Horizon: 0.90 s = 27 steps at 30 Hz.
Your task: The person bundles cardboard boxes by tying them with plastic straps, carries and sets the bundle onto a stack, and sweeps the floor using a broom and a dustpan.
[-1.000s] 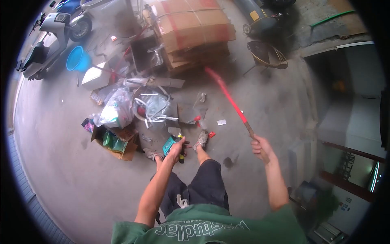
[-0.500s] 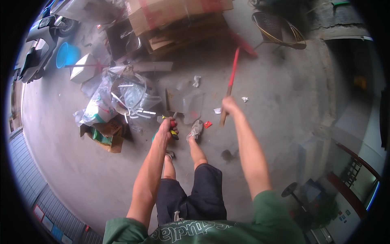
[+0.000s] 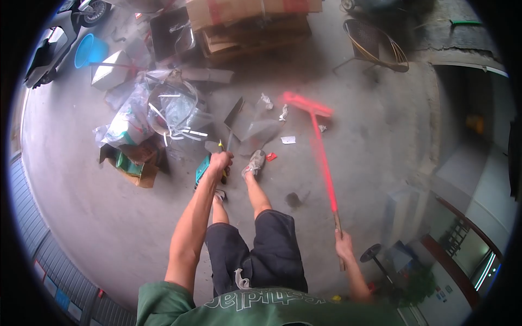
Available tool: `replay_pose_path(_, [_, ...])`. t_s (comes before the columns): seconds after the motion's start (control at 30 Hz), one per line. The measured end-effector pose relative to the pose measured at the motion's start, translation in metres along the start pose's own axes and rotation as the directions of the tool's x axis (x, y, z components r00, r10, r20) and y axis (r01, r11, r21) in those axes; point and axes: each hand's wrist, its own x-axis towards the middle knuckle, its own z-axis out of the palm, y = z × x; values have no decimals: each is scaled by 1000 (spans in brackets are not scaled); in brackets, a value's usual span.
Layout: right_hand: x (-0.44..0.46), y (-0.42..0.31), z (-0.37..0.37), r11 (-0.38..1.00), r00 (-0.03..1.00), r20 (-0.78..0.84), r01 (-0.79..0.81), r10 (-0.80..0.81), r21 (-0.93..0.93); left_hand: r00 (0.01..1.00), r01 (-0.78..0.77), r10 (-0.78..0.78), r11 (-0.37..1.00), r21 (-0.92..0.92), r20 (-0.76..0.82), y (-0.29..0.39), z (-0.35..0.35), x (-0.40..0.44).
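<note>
My right hand is wrapped round the lower handle of a red long-handled broom, whose head lies blurred on the floor ahead. My left hand is closed on a bundle of tools with yellow and black parts; a teal box hangs beside it. A dustpan-like plate stands just beyond that hand, with a thin handle running towards it. Crumpled white paper, a white scrap and a red wrapper lie between the broom and my left hand.
Plastic bags, a hoop with white strips and an open carton lie at left. Stacked cardboard stands ahead. A wicker chair is at upper right, a blue bucket at upper left.
The broom head has swung nearer and left, while my right hand has moved back towards my body. My left hand has shifted slightly left, and paper now lies nearer the plate.
</note>
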Motion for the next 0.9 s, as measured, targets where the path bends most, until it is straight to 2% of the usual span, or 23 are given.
replay_pose_path(0.07, [21,29,25,983,993,-47,-103,111,155,998,-58,59,996,64,-5,3,1,19])
replay_pose_path(0.13, [24,-49,-3,849,935,175,-353,308,394,995,-99,98,964,246,16,21,5,20])
replay_pose_path(0.17, [43,-51,16,796,950,210,-310,233,520,995,-102,101,963,249,16,27,10,25])
replay_pose_path(0.2, [63,-54,33,726,961,232,-267,151,634,986,-155,167,923,352,-4,33,14,29])
replay_pose_path(0.23, [66,-79,44,674,953,252,-297,168,676,973,-199,232,870,452,-17,37,18,33])
replay_pose_path(0.27, [63,-109,58,618,944,274,-328,184,714,972,-198,232,869,454,-21,41,22,38])
replay_pose_path(0.33, [30,-165,75,472,867,447,-497,223,728,971,-184,236,826,534,-30,53,33,52])
replay_pose_path(0.4, [-3,-182,93,574,889,453,-404,63,713,951,-213,297,828,518,-83,65,42,61])
replay_pose_path(0.47, [-29,-186,100,668,873,487,-370,12,646,985,-146,170,808,571,12,99,51,34])
replay_pose_path(0.5, [-37,-181,102,715,850,526,-355,-21,602,991,-78,124,818,570,-43,106,57,34])
replay_pose_path(0.53, [-43,-174,102,775,832,554,-336,-22,535,990,-84,131,815,573,-42,105,58,46])
replay_pose_path(0.6, [-54,-161,86,833,832,554,-297,-13,467,987,-133,161,875,465,-20,95,54,77])
replay_pose_path(0.67, [-62,-143,42,801,800,600,-349,-16,486,992,-105,128,872,478,-16,98,50,72])
replay_pose_path(0.73, [-74,-106,12,702,772,629,-401,-87,589,978,-172,209,822,543,-5,100,43,55])
replay_pose_path(0.77, [-88,-97,2,703,766,637,-405,-88,584,977,-189,211,808,559,25,95,36,66])
replay_pose_path(0.8, [-103,-89,-6,649,770,633,-443,-78,619,976,-202,209,736,646,67,100,32,52])
replay_pose_path(0.83, [-112,-85,-10,590,773,631,-479,-67,649,982,-161,185,706,690,40,104,28,44])
replay_pose_path(0.87, [-114,-84,-10,592,765,640,-486,-67,643,986,-123,163,672,730,16,108,26,36])
replay_pose_path(0.9, [-115,-83,-10,503,773,634,-542,-17,674,992,-89,126,593,800,17,115,30,19])
